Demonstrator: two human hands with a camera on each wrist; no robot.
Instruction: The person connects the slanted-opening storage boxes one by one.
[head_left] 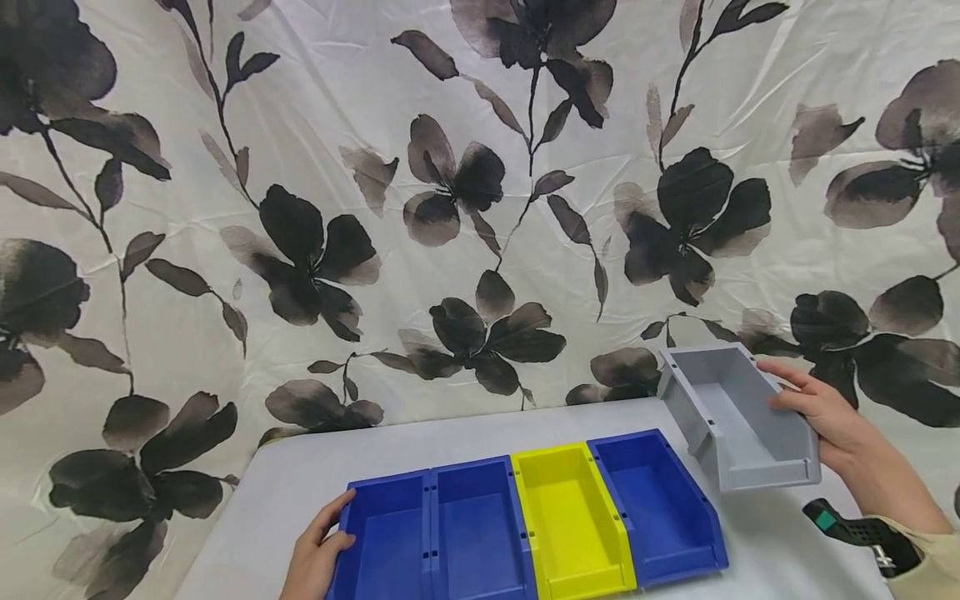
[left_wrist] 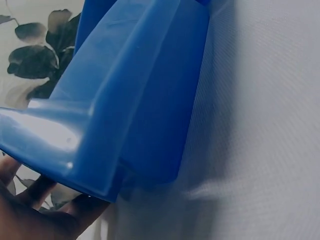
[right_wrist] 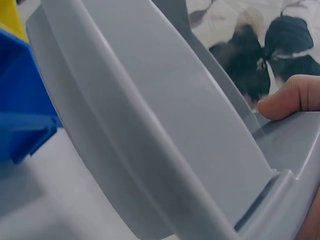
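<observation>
A row of plastic storage bins stands on the table: two blue bins at left, a yellow bin (head_left: 573, 525), then another blue bin (head_left: 660, 508). My left hand (head_left: 315, 546) grips the left wall of the leftmost blue bin (head_left: 386, 542), thumb on the inner side; the left wrist view shows that bin (left_wrist: 115, 100) close up with fingers against its edge. In my right hand (head_left: 832, 417) is a grey bin (head_left: 738, 408), held tilted by its right wall, raised to the right of the row. The right wrist view shows the thumb (right_wrist: 287, 100) over the grey bin's (right_wrist: 175, 100) edge.
A white-covered table (head_left: 255, 500) lies under the row. Behind it hangs a pale cloth (head_left: 570, 275) with dark flower prints. A black band (head_left: 862, 529) is on the right wrist.
</observation>
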